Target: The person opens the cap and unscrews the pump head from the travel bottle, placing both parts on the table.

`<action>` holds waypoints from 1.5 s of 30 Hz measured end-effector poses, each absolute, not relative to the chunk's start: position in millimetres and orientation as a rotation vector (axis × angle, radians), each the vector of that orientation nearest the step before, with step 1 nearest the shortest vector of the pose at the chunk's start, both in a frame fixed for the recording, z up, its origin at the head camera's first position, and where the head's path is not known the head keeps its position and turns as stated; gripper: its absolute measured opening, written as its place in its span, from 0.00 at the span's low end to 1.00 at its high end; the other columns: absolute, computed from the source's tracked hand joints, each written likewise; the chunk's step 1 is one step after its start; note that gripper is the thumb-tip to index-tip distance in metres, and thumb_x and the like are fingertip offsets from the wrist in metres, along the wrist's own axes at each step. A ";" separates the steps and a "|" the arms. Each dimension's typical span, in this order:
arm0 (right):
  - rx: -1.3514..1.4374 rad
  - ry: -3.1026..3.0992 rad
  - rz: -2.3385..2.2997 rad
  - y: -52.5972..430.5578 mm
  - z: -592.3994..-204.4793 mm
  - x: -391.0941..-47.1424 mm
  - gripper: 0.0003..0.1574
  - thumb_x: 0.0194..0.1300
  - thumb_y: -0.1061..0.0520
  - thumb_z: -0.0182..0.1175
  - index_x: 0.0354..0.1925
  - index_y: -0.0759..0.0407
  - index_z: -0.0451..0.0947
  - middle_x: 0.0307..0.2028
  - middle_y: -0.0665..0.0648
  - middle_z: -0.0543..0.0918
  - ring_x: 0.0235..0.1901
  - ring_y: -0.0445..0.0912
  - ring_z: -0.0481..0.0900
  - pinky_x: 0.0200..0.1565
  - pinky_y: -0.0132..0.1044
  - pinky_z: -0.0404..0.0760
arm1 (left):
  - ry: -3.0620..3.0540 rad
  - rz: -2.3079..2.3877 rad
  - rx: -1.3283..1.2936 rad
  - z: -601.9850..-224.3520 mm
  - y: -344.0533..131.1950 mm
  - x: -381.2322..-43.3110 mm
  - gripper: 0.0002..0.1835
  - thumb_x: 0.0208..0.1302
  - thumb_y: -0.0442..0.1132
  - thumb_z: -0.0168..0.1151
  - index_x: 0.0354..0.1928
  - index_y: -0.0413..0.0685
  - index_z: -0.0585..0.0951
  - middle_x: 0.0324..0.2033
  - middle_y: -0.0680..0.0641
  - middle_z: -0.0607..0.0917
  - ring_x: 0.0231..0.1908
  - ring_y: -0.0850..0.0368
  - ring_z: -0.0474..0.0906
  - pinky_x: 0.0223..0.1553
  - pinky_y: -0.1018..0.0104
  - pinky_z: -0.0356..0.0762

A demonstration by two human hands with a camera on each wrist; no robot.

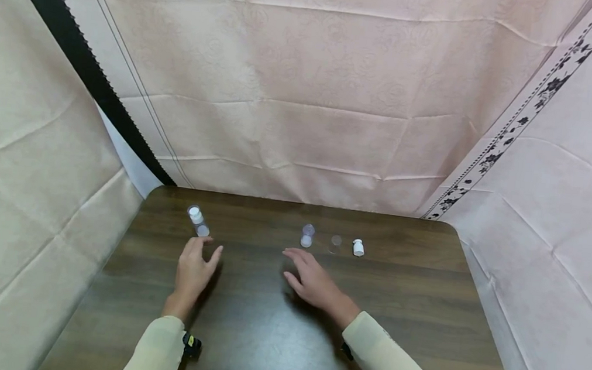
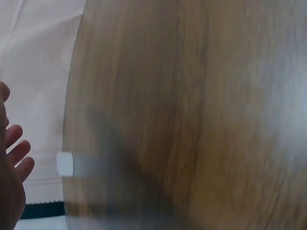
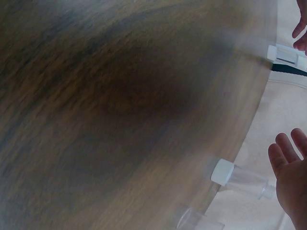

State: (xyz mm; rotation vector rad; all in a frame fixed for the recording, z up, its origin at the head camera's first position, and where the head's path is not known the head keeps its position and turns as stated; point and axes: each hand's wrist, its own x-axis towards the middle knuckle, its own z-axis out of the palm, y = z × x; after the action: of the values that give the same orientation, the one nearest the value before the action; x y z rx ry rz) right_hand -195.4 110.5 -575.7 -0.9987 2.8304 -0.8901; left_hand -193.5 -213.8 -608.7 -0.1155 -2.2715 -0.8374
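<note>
Your left hand [image 1: 194, 271] and right hand [image 1: 315, 281]: thumbs spread, nothing gripped. Far-left clear, white-capped cylindrical bottle [image 1: 198, 220]: probably light, stiff plastic, slippery; pinch around the body.

The brown wood-grained desk [image 1: 408, 289] is carrying a clear-and-white container [image 1: 196, 216] toward its far left; right of centre, a second container [image 1: 307, 236], a transparent piece [image 1: 335, 244] and a small white object [image 1: 358, 248] are sitting in a row.

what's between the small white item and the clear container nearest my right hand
The head view shows a transparent piece between the white item and clear container.
</note>
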 end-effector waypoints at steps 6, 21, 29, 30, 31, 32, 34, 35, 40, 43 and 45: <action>-1.022 2.831 -0.849 99.6 -583.6 -197.6 0.33 0.79 0.47 0.56 0.75 0.54 0.65 0.73 0.56 0.70 0.73 0.50 0.68 0.70 0.49 0.72 | -2.308 -0.889 0.075 -607.0 -232.8 -193.3 0.18 0.61 0.37 0.75 0.47 0.35 0.79 0.43 0.35 0.81 0.45 0.37 0.79 0.47 0.44 0.79; -0.973 2.855 -0.819 74.6 -604.3 -203.0 0.34 0.79 0.47 0.56 0.76 0.56 0.64 0.75 0.57 0.68 0.73 0.52 0.67 0.73 0.48 0.69 | -2.458 -1.236 0.436 -607.2 -260.9 -220.9 0.40 0.66 0.45 0.72 0.70 0.33 0.64 0.62 0.28 0.72 0.63 0.32 0.72 0.65 0.38 0.70; -0.868 2.815 -0.868 70.0 -610.6 -201.0 0.37 0.79 0.46 0.55 0.78 0.55 0.60 0.78 0.57 0.63 0.76 0.53 0.64 0.73 0.51 0.68 | -2.521 -1.339 0.477 -603.5 -264.2 -243.1 0.46 0.66 0.48 0.72 0.76 0.37 0.58 0.70 0.29 0.69 0.70 0.32 0.68 0.70 0.39 0.67; -0.859 2.813 -0.880 69.3 -610.4 -200.3 0.37 0.79 0.46 0.55 0.79 0.55 0.60 0.78 0.57 0.63 0.76 0.53 0.64 0.73 0.51 0.68 | -2.527 -1.343 0.480 -603.2 -264.0 -245.4 0.46 0.66 0.48 0.72 0.76 0.37 0.58 0.70 0.29 0.69 0.70 0.32 0.68 0.70 0.39 0.67; -0.854 2.810 -0.897 67.9 -610.0 -200.0 0.37 0.79 0.47 0.55 0.79 0.55 0.60 0.78 0.58 0.63 0.76 0.53 0.64 0.73 0.52 0.67 | -2.530 -1.349 0.484 -602.9 -264.1 -247.8 0.46 0.66 0.48 0.72 0.76 0.37 0.58 0.70 0.29 0.69 0.70 0.33 0.67 0.70 0.39 0.67; -0.850 2.812 -0.909 66.3 -610.0 -199.8 0.37 0.79 0.47 0.55 0.79 0.55 0.60 0.78 0.58 0.63 0.76 0.54 0.64 0.73 0.52 0.67 | -2.530 -1.356 0.484 -602.8 -264.2 -249.8 0.45 0.66 0.47 0.72 0.76 0.37 0.59 0.70 0.30 0.70 0.70 0.33 0.67 0.70 0.39 0.67; -0.837 2.808 -0.928 63.1 -609.9 -199.6 0.37 0.79 0.47 0.55 0.79 0.55 0.59 0.78 0.59 0.63 0.76 0.54 0.63 0.74 0.52 0.67 | -2.530 -1.368 0.482 -602.8 -264.3 -252.8 0.45 0.66 0.47 0.72 0.75 0.37 0.60 0.70 0.31 0.71 0.70 0.33 0.68 0.70 0.39 0.66; -0.831 2.806 -0.931 61.6 -610.2 -199.4 0.37 0.79 0.47 0.55 0.79 0.55 0.59 0.78 0.59 0.63 0.76 0.54 0.63 0.74 0.52 0.66 | -2.528 -1.373 0.481 -602.9 -264.3 -253.5 0.44 0.65 0.46 0.72 0.75 0.37 0.60 0.70 0.31 0.71 0.70 0.34 0.68 0.70 0.39 0.66; -0.800 2.781 -0.926 55.2 -613.7 -198.4 0.38 0.80 0.45 0.53 0.80 0.52 0.57 0.79 0.57 0.61 0.78 0.52 0.60 0.75 0.50 0.64 | -2.550 -1.394 0.472 -605.6 -264.5 -255.2 0.42 0.68 0.45 0.70 0.75 0.36 0.60 0.70 0.31 0.72 0.69 0.34 0.70 0.69 0.40 0.68; -0.799 2.775 -0.928 52.9 -615.9 -197.3 0.38 0.80 0.45 0.53 0.80 0.53 0.58 0.79 0.57 0.61 0.77 0.52 0.61 0.75 0.50 0.65 | -2.566 -1.412 0.477 -608.1 -264.1 -256.1 0.41 0.69 0.44 0.69 0.76 0.36 0.60 0.70 0.30 0.72 0.70 0.34 0.71 0.69 0.41 0.70; -0.806 2.777 -0.932 51.6 -617.0 -196.6 0.37 0.80 0.46 0.54 0.79 0.53 0.58 0.79 0.57 0.62 0.77 0.53 0.62 0.74 0.51 0.66 | -2.565 -1.416 0.484 -609.4 -263.8 -256.8 0.41 0.69 0.44 0.69 0.76 0.36 0.60 0.70 0.30 0.72 0.70 0.35 0.71 0.69 0.42 0.70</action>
State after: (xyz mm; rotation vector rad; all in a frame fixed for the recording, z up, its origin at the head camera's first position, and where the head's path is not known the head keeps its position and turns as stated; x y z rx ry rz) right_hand -196.6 51.6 -617.0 -0.8056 2.7771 -0.9320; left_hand -256.8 -263.8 -609.4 0.4843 -2.5650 -1.4160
